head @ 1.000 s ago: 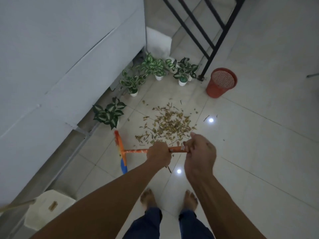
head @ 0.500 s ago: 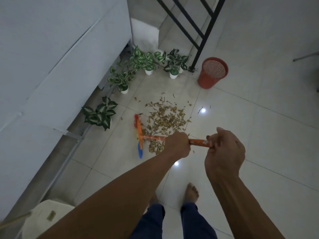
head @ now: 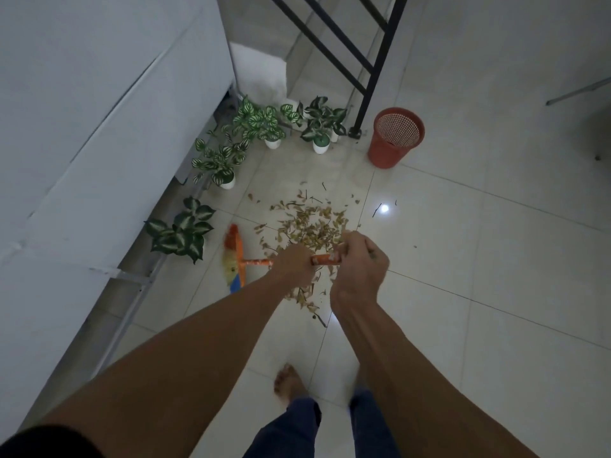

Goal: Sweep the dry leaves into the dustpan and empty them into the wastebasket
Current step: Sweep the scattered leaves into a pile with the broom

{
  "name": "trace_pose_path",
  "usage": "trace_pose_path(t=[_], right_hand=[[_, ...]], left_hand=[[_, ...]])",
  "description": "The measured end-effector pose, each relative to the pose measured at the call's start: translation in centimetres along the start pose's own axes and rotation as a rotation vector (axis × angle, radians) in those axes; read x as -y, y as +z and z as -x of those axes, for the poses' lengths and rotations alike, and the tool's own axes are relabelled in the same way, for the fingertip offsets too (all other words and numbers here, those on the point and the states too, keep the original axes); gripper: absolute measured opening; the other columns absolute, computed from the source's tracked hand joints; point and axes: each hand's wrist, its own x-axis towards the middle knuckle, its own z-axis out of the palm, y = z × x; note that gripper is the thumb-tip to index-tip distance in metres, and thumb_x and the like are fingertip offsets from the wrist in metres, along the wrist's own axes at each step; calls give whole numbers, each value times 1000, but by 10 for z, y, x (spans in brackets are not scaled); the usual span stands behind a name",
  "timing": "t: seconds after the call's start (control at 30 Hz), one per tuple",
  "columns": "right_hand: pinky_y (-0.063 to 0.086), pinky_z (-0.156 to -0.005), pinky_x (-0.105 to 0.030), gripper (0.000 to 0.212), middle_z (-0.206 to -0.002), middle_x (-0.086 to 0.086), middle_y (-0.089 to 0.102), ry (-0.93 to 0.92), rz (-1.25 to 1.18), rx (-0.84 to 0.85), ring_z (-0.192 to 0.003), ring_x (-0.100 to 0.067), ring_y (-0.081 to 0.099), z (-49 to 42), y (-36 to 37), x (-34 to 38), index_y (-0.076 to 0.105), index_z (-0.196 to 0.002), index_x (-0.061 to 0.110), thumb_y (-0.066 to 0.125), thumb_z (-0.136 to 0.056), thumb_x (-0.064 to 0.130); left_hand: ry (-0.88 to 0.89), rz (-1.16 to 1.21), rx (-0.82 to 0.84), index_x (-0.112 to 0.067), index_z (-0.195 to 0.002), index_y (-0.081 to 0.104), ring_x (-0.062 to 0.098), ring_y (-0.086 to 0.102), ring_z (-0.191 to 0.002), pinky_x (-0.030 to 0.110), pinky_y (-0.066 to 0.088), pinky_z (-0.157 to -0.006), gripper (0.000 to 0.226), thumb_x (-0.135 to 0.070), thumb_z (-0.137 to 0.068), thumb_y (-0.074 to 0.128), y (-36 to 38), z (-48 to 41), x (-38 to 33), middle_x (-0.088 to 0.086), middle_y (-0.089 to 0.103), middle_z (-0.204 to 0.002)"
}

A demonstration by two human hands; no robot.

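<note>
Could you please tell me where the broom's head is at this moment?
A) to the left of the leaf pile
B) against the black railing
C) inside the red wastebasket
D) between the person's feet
A: the broom head shows left of the dry leaves, beside the dark-leaved plant and well away from the wastebasket.

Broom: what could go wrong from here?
1. The broom head lies close to a potted plant; a wide swing could knock it.
2. The dry leaves lie loose, some trailing toward the bare foot; a hard stroke may scatter them.
3. No dustpan is in view; collecting may stall.
</note>
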Motion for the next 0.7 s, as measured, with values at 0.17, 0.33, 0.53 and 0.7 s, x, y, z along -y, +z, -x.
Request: trace_pose_path(t=[0.17, 0.33, 0.53, 0.7], right_hand=[[54, -81, -36, 37, -48, -2, 31, -39, -24, -55, -50, -16, 33, 2, -34, 32, 43, -55, 8, 56, -87, -4], [49, -93, -42, 38, -51, -7, 30, -61, -94, -39, -50, -17, 34, 11, -50, 46, 45, -55, 8, 54, -89, -5], [51, -72, -27, 39, -44, 0, 32, -33, -12, -82, -50, -16, 31, 21, -45, 11, 43, -52, 7, 56, -88, -5], [54, -65, -18, 36, -47, -4, 35, -110, 58, -107, -48, -12, 38, 25, -82, 35, 48, -54, 0, 52, -89, -7]], left_hand=[[135, -3, 3, -15, -71, 50, 21, 54, -70, 30, 39, -60, 31, -32, -96, 52, 10, 4, -40, -2, 48, -67], [142, -55, -77, -16, -85, 54, 21, 52, -71, 30, 38, -58, 14, -27, -94, 55, 15, 19, -48, -2, 48, -73], [65, -28, -47, -13, -82, 55, 20, 51, -73, 29, 39, -61, 12, -19, -92, 53, 33, 25, -29, 7, 60, -91], [171, 46, -24, -13, -86, 57, 26, 61, -85, 34, 46, -66, 12, -20, -93, 50, 49, 37, -72, 12, 62, -100]])
